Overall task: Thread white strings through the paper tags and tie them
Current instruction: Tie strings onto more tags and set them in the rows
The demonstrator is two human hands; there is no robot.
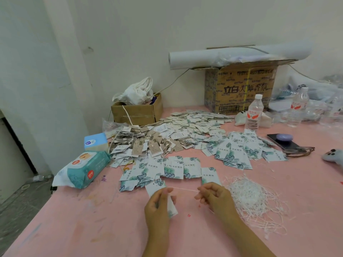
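White string (183, 189) taut, left hand (157, 206) fingers pinching it with paper tag (172, 210), right hand (216, 198) pinching its end

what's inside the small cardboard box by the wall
A bunched white cloth sticks out of the small cardboard box, with a purple item beside it. Whatever lies beneath them is covered and cannot be seen.

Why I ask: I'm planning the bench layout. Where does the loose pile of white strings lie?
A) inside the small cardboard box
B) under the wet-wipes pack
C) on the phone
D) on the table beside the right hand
D: the string pile lies on the pink table just right of the right hand.
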